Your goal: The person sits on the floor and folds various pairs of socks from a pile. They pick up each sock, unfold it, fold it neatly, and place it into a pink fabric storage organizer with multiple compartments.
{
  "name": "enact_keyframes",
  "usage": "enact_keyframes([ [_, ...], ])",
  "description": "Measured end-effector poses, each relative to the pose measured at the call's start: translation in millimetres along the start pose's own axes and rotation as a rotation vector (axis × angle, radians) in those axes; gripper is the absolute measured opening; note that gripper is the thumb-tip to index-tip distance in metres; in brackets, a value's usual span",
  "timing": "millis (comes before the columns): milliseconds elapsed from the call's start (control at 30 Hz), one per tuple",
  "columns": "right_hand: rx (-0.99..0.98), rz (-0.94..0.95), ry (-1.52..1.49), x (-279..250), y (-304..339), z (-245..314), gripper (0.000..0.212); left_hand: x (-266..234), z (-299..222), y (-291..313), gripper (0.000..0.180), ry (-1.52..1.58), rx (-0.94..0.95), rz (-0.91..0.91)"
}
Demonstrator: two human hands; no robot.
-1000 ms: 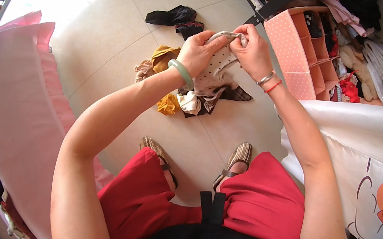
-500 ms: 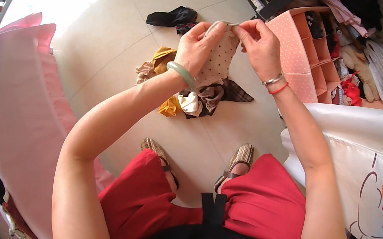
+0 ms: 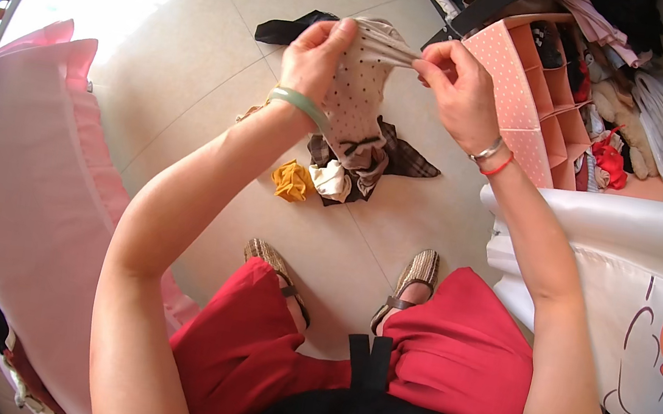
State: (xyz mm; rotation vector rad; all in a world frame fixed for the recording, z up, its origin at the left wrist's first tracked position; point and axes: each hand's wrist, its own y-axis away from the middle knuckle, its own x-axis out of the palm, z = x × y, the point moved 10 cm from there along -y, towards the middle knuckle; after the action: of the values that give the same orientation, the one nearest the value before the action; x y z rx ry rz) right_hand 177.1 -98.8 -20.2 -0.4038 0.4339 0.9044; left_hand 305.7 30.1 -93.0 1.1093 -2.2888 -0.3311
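A beige sock with small dark dots hangs between my hands, its upper edge stretched sideways. My left hand, with a pale green bangle at the wrist, pinches one side of that edge between thumb and fingers. At the other side, the thumb and fingers of my right hand are closed on the pulled-out cloth. Under the sock's lower end lies a small heap on the floor: a balled yellow cloth, a balled white cloth and a dark checked cloth. A black cloth lies beyond my left hand.
At the upper right stands a pink dotted organizer box with compartments, clothes beside it. A white printed fabric covers something at the right. Pink ruffled fabric hangs along the left. My shoes stand on the tiled floor.
My hands have moved apart, the left one leftward and the right one slightly right and down. The sock's upper edge has been stretched wider between them, and the sock has shifted left.
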Motion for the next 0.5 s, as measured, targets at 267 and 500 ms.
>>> enact_keyframes([
  [267, 0.283, 0.023, -0.717, 11.9, -3.1, -1.3, 0.025, 24.5, -14.2, 9.5, 0.031, -0.063, 0.165, 0.164],
  [500, 0.071, -0.010, -0.333, 0.4, -2.6, 21.8, 0.016, 58.4, 5.3, 34.7, 0.045, 0.203, -0.261, 0.397],
])
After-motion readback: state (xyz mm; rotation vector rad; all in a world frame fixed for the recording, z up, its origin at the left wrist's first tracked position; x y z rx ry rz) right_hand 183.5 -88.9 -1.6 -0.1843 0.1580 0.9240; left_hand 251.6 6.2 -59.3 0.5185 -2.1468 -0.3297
